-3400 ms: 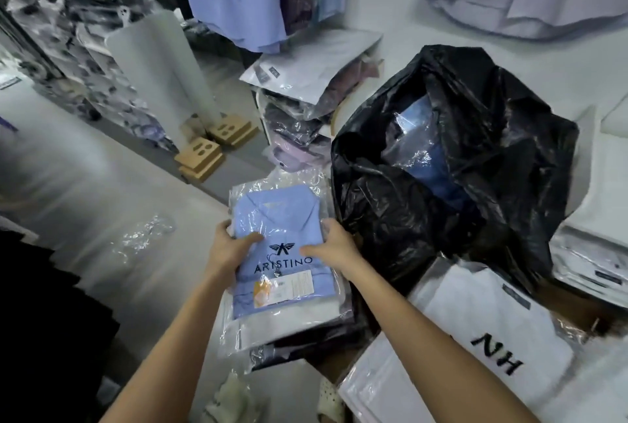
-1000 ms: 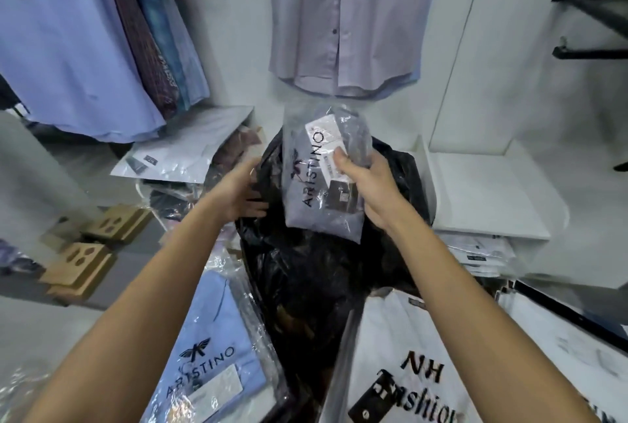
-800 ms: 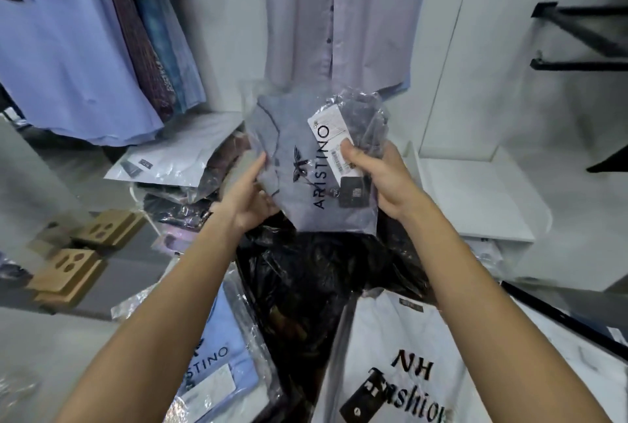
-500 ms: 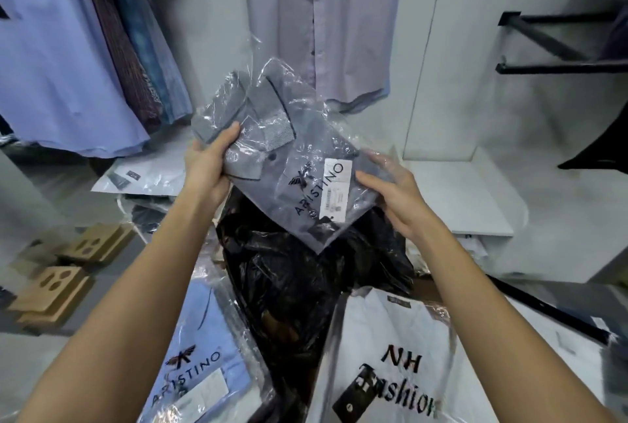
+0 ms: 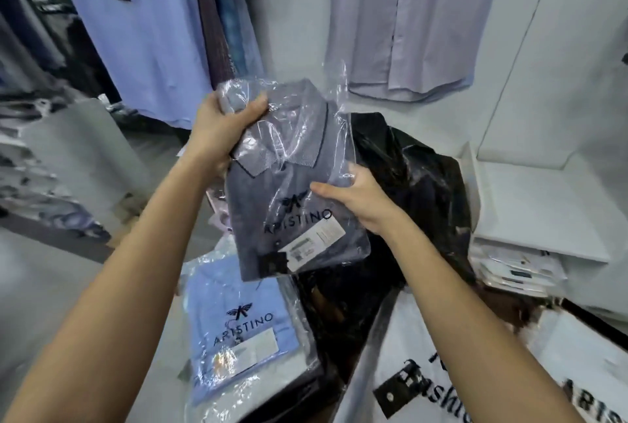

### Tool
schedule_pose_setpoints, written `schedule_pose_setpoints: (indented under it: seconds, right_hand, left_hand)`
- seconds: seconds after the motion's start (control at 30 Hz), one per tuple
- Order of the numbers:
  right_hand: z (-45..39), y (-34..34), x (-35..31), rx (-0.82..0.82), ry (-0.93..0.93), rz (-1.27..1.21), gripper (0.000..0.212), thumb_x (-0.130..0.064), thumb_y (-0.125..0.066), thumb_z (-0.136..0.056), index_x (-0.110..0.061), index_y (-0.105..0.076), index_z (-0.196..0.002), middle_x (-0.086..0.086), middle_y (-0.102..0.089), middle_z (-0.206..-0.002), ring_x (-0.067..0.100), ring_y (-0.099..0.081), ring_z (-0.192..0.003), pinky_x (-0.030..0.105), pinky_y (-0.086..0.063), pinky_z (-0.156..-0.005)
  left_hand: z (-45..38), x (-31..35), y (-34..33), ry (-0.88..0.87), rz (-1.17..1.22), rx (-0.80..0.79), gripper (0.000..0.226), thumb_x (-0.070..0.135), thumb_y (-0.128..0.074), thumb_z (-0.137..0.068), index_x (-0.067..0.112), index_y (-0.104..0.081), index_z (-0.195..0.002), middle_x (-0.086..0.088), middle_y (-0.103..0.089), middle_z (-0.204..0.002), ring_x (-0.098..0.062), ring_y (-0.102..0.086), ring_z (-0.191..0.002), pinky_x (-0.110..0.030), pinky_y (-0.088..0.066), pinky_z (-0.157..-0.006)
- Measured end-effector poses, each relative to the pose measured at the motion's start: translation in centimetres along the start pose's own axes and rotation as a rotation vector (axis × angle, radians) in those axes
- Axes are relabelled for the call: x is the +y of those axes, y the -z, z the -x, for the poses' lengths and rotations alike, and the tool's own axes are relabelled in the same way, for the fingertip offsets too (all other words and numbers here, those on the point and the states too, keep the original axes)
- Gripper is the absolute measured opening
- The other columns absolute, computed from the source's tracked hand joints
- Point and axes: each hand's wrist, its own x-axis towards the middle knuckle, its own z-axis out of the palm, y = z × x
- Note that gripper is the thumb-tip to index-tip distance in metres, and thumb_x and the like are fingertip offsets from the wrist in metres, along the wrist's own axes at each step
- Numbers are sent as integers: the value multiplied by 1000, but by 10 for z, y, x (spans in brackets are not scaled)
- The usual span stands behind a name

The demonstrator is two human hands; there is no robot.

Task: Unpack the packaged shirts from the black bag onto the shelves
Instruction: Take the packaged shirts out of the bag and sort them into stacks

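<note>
I hold a grey packaged polo shirt in clear plastic, printed ARISTINO, above the floor with its collar away from me. My left hand grips its top left corner at the collar. My right hand grips its right edge, thumb on the front. The crumpled black bag sits just behind and to the right of the package. A light blue packaged shirt lies on a small stack below the grey one.
A low white shelf stands at the right with white packaged shirts beneath it. A white NH Fashion bag lies at the lower right. Shirts hang on the wall behind, among them a pale lilac one. More packs are stacked at the left.
The grey package has turned so that its collar points away and its front faces me, and it has dropped lower and nearer. Both hands kept hold of it.
</note>
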Motion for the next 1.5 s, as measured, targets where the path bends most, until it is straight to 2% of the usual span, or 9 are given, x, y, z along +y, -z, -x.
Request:
schedule_pose_setpoints:
  seconds: [0.13, 0.27, 0.5, 0.7, 0.77, 0.93, 1.13, 1.27, 1.5]
  right_hand:
    - [-15, -52, 58, -87, -230, -102, 59, -15, -90, -77, -6, -60, -127, 13, -73, -122, 25, -72, -110, 42, -58, -98]
    - [-12, -92, 122, -155, -387, -116, 37, -1, -80, -84, -5, -66, -118, 13, -77, -111, 24, -75, -98, 34, -62, -85]
    - [6, -110, 188, -193, -549, 266, 30, -6, -86, -79, -10, -67, -102, 10, -76, -106, 21, -75, -95, 42, -60, -93]
    - [-14, -89, 156, -189, -347, 582, 69, -28, -90, -76, -20, -56, -136, -1, -67, -116, 13, -65, -102, 20, -49, -81]
    - [-20, -77, 140, -99, -224, 558, 56, -31, -86, -79, -21, -63, -129, -7, -67, -113, 8, -65, -98, 17, -47, -76]
    - [-38, -32, 103, 141, -20, 317, 16, -33, -77, -89, -34, -71, -104, -8, -72, -101, 11, -73, -86, 35, -62, -84]
    - [-46, 56, 90, 270, -164, 495, 36, -37, -65, -98, -25, -68, -131, -7, -70, -124, 7, -64, -110, 20, -47, -88]
    - [-28, 108, 90, 299, -264, 656, 48, -40, -59, -102, -18, -57, -144, -1, -59, -145, 18, -53, -135, 28, -40, -110]
    - [11, 168, 76, 469, -283, 716, 57, -37, -55, -105, -19, -40, -157, 1, -43, -160, 20, -40, -146, 18, -28, -103]
  left_hand:
    - [12, -32, 69, 142, -143, 71, 72, 25, -81, -88, 25, -34, -142, 7, -64, -113, 3, -73, -73, -15, -56, -61]
    - [46, -118, 145, 425, -276, 50, 113, 27, -91, -75, 45, -18, -160, 3, -51, -151, -16, -67, -117, -32, -60, -79]
    - [120, -227, 159, 587, -350, 107, 99, 2, -85, -79, 27, -31, -159, -6, -36, -161, -14, -42, -130, -34, -49, -99]
    - [84, -223, 156, 587, -593, 132, 110, 51, -91, -65, 33, -35, -157, -12, -42, -157, -30, -46, -138, -49, -45, -112]
    - [66, -219, 143, 555, -655, 123, 119, 72, -84, -52, 35, -38, -154, -14, -39, -157, -35, -42, -141, -52, -41, -116]
    - [17, -203, 65, 279, -638, 17, 76, 54, -86, -74, 32, -54, -139, -5, -53, -145, -23, -51, -130, -40, -44, -108]
    - [-28, -193, -65, 1, -507, -209, 40, 41, -78, -87, 22, -69, -121, 3, -70, -118, -13, -66, -109, -27, -51, -95]
    - [-51, -215, -140, 135, -734, -545, 45, 28, -72, -92, 10, -65, -133, -6, -68, -132, -22, -62, -123, -30, -45, -103]
    - [-54, -246, -210, 335, -924, -733, 74, 32, -76, -90, -4, -43, -146, -20, -53, -146, -35, -53, -131, -37, -45, -100]
